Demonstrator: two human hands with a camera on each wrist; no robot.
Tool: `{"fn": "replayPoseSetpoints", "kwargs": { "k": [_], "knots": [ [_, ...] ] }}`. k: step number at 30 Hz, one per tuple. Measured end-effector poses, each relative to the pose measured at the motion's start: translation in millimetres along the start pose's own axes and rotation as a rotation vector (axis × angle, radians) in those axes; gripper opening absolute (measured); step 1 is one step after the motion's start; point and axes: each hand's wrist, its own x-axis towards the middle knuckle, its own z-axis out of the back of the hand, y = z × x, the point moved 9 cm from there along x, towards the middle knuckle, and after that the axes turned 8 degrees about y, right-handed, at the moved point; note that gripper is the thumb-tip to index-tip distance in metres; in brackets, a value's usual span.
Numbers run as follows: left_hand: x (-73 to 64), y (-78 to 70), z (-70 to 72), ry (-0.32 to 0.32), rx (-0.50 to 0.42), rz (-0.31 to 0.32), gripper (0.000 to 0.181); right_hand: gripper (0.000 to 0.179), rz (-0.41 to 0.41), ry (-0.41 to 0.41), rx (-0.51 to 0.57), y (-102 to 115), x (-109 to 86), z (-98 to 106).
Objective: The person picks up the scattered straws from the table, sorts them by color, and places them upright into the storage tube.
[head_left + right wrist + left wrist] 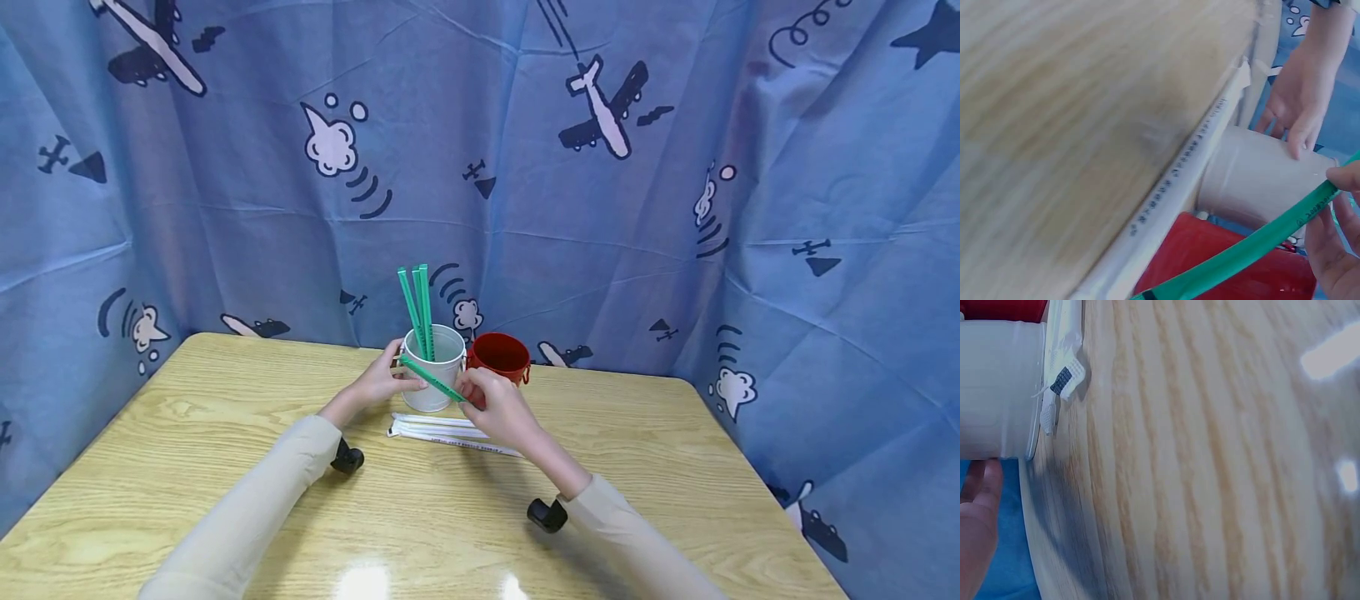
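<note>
A white bucket [427,398] stands on the table with several long, thin green-wrapped sticks [422,308] upright in it. At its left side my left hand [381,377] holds it, the thumb in front and the fingers toward the back; the right wrist view shows this hand [1304,87] against the bucket wall. My right hand [498,404] pinches one end of another green-wrapped stick [431,377], which slants across the front of the bucket near its rim. Printed lettering shows on this green stick [1260,244] in the right wrist view.
A red bucket [501,353] stands just right of the white one. Several white-wrapped sticks [442,432] with dark print lie on the wooden table [420,517] in front of the buckets. A blue curtain [480,192] with airplane drawings hangs behind the table.
</note>
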Motion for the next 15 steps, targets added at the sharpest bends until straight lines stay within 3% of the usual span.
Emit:
{"fn": "replayPoseSetpoints", "kwargs": {
  "k": [15],
  "knots": [
    [0.2,1.1,-0.8,0.001,-0.027,0.013,0.083,0.022,0.025,-0.130,0.172,15.8,21.6,33.9]
  ]
}}
